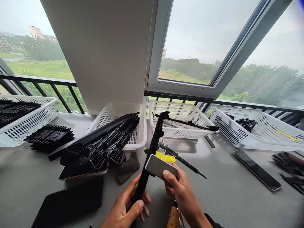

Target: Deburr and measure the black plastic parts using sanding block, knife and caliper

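My left hand [127,205] grips the lower end of a long black plastic strip [153,148], which slants up and away toward the baskets. In my right hand [180,191] is a small grey rectangular block [159,166], pressed flat against the right side of the strip about a third of the way up. Just behind the block, a yellow-handled tool [166,157] lies on the table. A wooden handle [173,218] shows below my right wrist.
Several white mesh baskets [140,133] [182,128] [268,136] [30,122] line the back by the window railing, holding black plastic parts. More black parts [49,136], dark flat panels [71,202] [257,169] and a thin black rod [184,161] lie on the grey table [225,196].
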`<state>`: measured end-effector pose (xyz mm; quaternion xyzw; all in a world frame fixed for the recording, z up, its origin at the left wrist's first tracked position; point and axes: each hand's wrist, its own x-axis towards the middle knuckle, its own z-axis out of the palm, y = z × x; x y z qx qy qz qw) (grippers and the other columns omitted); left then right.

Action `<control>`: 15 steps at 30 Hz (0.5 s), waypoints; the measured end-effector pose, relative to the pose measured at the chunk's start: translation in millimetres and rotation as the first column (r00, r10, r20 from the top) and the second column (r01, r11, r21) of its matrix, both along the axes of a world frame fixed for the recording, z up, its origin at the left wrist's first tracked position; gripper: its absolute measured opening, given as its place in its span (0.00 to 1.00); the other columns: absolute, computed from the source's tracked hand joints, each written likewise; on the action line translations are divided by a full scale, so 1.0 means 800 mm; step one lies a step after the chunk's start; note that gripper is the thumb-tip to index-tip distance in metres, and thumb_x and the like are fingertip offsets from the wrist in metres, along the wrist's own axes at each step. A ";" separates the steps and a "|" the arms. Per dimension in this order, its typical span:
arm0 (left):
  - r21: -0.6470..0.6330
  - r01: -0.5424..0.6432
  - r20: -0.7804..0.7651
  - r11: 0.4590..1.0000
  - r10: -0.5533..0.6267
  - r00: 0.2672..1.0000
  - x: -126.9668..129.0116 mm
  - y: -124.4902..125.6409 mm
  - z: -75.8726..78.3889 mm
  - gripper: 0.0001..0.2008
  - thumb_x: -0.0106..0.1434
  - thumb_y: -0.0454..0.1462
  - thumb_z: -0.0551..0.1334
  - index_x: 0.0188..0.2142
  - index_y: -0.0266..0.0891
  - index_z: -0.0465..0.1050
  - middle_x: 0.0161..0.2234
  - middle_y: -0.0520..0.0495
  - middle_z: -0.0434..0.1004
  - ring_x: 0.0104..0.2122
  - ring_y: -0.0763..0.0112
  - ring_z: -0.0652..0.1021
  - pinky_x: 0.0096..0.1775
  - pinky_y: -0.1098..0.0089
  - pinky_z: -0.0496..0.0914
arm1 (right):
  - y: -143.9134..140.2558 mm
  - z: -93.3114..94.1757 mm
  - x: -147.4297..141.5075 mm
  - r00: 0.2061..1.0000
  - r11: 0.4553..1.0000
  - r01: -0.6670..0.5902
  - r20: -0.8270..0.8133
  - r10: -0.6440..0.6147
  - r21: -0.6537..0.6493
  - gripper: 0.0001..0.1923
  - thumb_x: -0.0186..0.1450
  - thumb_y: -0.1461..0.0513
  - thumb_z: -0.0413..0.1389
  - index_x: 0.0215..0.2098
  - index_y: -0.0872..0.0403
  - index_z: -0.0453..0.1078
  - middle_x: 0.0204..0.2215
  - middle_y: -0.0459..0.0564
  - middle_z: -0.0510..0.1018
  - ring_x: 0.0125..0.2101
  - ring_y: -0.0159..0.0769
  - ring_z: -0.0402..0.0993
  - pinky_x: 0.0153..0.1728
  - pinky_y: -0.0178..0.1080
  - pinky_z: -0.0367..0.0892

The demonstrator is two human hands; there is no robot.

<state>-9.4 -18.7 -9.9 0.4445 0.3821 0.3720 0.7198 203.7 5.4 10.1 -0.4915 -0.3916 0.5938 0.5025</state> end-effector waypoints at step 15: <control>-0.070 0.072 0.018 0.995 -0.071 0.997 -0.005 -0.002 -0.020 0.42 0.64 0.54 0.71 0.72 0.49 0.61 0.50 0.40 0.82 0.35 0.57 0.83 0.42 0.57 0.75 | 0.005 0.004 -0.005 0.998 0.996 -0.065 0.009 0.065 0.059 0.28 0.67 0.37 0.62 0.38 0.53 0.68 0.22 0.36 0.60 0.19 0.24 0.50 0.18 0.29 0.51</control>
